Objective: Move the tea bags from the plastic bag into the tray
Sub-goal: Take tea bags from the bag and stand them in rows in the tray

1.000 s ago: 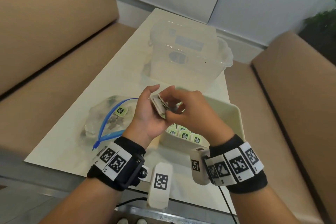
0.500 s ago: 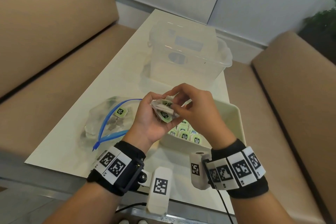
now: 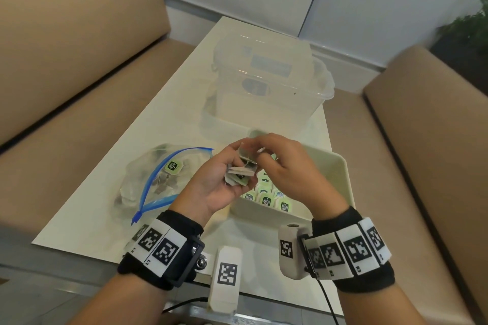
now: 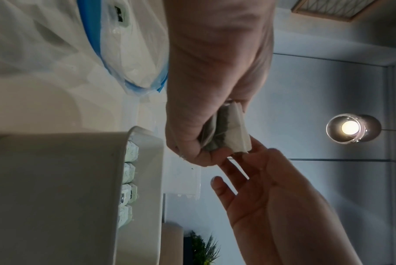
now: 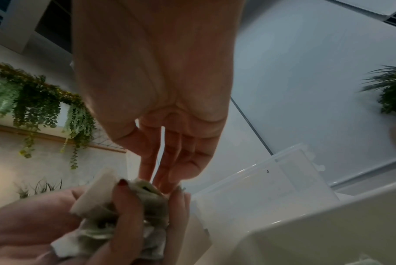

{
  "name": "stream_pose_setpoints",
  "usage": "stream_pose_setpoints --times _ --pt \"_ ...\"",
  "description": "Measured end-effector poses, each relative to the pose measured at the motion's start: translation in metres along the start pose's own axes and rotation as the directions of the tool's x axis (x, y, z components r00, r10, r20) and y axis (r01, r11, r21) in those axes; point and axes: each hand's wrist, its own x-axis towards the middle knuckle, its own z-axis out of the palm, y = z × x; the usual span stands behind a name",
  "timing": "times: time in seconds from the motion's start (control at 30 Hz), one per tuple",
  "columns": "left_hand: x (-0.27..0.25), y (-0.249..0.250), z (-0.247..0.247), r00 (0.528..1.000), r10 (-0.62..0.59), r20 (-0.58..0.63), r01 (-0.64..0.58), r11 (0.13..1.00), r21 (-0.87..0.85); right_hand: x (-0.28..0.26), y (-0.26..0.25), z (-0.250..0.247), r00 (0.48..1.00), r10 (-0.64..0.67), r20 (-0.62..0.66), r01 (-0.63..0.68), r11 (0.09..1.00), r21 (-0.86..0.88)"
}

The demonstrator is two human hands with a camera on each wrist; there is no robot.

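wrist bands: black straps with black-and-white marker tiles on both wrists, right over the near edge of the table
left hand: palm up, just above the tray's near-left corner, fingers curled round a small bunch of tea bags, so that's where the ones on the move are
right hand: right beside the left one, fingers fairly straight and close together, tips reaching into the bunch; in the right wrist view the fingertips touch the top bag, but I honestly can't tell if they're pinching it
tray: cream, deep-walled, near-right part of the table, below the hands
bags in the tray: a row standing on edge along the near wall, green tags up
plastic bag: clear zip bag with a blue seal, lying open near the table's left edge, just left of the tray; at least one green-tagged tea bag is inside
clear bin: big see-through tub at the far end of the table, behind the tray
benches: tan padded seats along both long sides
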Motion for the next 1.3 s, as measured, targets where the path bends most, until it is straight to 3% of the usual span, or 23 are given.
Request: stream_pose_setpoints --times 0.17,0.3,0.57,0.73,1.07,1.3 --pt "0.002 -0.004 0.002 1.0 0.02 -0.003 -0.02 0.999 0.025 -0.001 -0.003 -0.001 0.999 0.017 0.027 -0.016 0.999 -0.035" --pt "0.001 0.001 0.002 0.998 -0.029 0.056 0.036 0.99 -0.135 -0.003 -0.004 -0.004 0.995 -0.028 0.1 0.033 0.998 -0.049" --pt "0.002 0.0 0.006 0.998 0.064 0.021 -0.057 0.966 -0.254 -0.004 -0.003 0.005 0.994 -0.081 0.07 0.088 0.991 -0.101" --pt "0.001 0.0 0.006 0.999 0.036 0.018 -0.03 0.966 -0.256 -0.006 -0.002 0.006 0.992 -0.112 0.056 0.115 0.992 -0.048" --pt "0.006 -0.005 0.0 0.998 -0.061 0.035 0.067 0.974 -0.215 0.0 0.001 0.012 0.999 0.029 -0.028 -0.033 0.987 -0.156" --pt "0.007 -0.008 -0.002 0.994 -0.101 0.049 0.111 0.944 -0.312 0.001 0.004 0.004 0.999 0.025 -0.024 -0.027 0.995 -0.094"
